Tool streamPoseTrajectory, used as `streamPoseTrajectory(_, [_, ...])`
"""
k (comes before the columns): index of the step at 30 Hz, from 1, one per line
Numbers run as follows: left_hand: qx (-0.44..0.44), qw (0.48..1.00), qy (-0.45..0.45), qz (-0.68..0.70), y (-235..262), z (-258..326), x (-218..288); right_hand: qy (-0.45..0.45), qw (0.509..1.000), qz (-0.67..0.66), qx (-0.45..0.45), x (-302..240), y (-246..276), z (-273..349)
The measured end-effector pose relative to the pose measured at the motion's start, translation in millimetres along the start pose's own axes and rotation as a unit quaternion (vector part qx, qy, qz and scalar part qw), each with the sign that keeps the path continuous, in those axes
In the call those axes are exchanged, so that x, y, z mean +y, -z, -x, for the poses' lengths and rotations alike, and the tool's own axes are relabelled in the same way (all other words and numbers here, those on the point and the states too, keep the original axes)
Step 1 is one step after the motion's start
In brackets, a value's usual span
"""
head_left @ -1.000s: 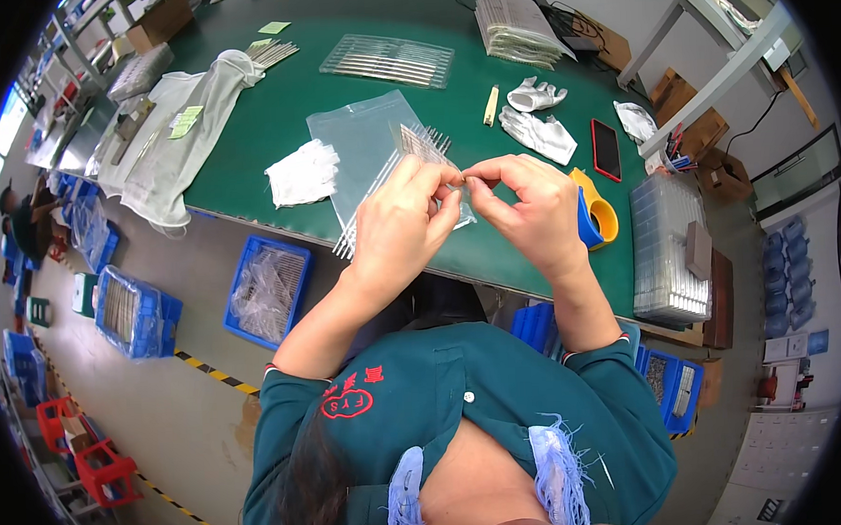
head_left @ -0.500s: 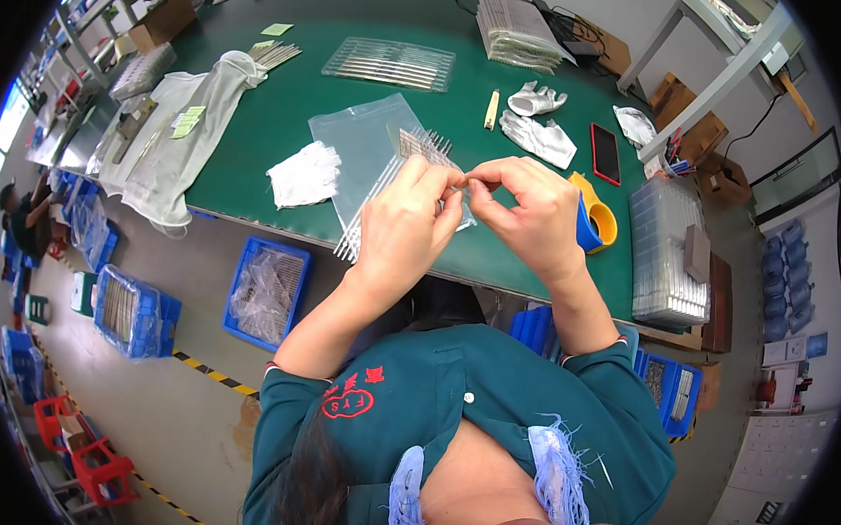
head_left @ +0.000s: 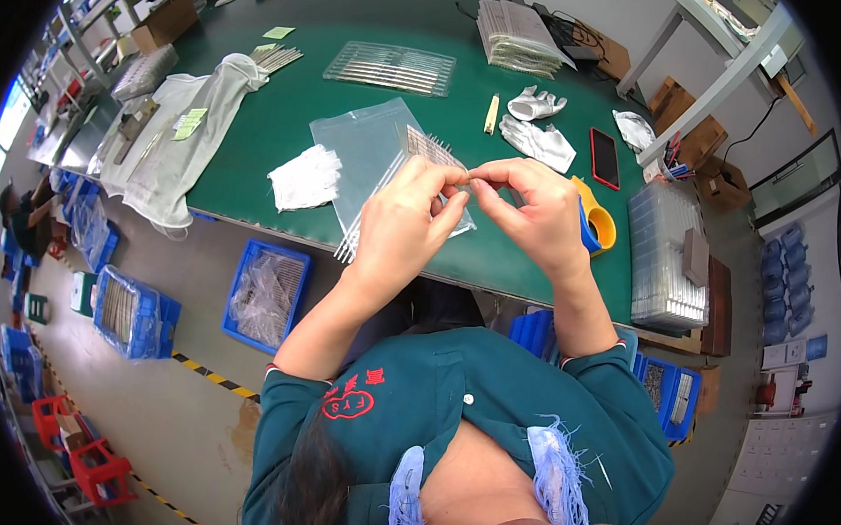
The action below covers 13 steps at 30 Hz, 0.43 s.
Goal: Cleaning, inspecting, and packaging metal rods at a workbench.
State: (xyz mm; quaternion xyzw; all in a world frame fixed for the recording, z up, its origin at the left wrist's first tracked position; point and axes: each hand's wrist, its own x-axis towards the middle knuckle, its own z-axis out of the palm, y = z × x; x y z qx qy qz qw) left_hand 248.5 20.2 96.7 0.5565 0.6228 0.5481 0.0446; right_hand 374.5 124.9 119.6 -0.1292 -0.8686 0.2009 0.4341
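My left hand [head_left: 400, 221] and my right hand [head_left: 539, 215] meet over the front of the green table, thumbs and index fingertips pinched close together. Whatever lies between the fingertips is too small to make out. Behind my left hand a small cluster of thin metallic strips [head_left: 431, 147] shows, its lower part hidden by the fingers. Long thin silvery rods [head_left: 352, 239] stick out beneath that hand toward the table edge. A clear plastic bag [head_left: 345, 134] lies flat under them. To its left rests a folded white glove [head_left: 306, 177]. Beside my right hand stands a yellow and blue tape-like ring [head_left: 601, 225].
Farther back on the table [head_left: 264, 128] are a clear tray of rods [head_left: 390, 68], a yellow-handled cutter [head_left: 492, 115], white gloves [head_left: 539, 143] and a red-edged phone [head_left: 604, 156]. Stacked clear trays [head_left: 666, 256] stand at right. A blue bin [head_left: 268, 293] sits on the floor at left.
The strip cluster behind my left hand has shifted slightly to the right and changed angle. Both hands stay nearly in place, with small finger movements.
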Motion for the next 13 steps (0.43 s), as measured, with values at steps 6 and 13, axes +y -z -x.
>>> streamPoseTrajectory(6, [0.028,0.997,-0.042,-0.057,-5.2,2.4,0.2,0.041,0.996,0.081,0.011,-2.1,-0.6,1.1])
streamPoseTrajectory(13, [0.006,1.0,-0.014,-0.002,-1.3,2.2,2.9,-0.019,1.0,-0.003,0.005,-0.8,0.4,1.7])
